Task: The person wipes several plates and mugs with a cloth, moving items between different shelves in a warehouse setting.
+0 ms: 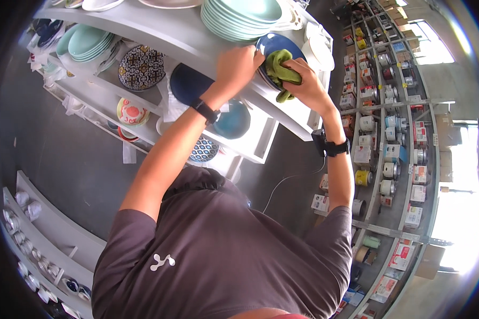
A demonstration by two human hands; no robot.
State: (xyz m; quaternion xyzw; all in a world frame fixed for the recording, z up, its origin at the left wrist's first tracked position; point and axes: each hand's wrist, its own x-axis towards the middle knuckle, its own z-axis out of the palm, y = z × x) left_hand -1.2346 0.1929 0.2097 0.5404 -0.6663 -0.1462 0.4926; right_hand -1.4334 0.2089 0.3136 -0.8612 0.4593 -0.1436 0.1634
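A dark blue plate (274, 41) is tilted up over the top shelf at its right end. My left hand (235, 69) grips its left edge with closed fingers. In my right hand (307, 85) is a bunched green cloth (278, 66), pressed against the plate's face. Folds of the cloth hang below my fingers and hide part of the plate. Just left of the plate rises a stack of mint-green plates (226, 24). White dishes (319, 50) stand close to its right side.
Lower shelves hold a patterned plate (141, 67), a navy plate (189, 85) and a teal plate (233, 120). The white shelf edge (181, 42) runs below my hands. Boxes and cookware fill a tall rack (394, 127) on the right. A thin cable (287, 178) hangs near my right wrist.
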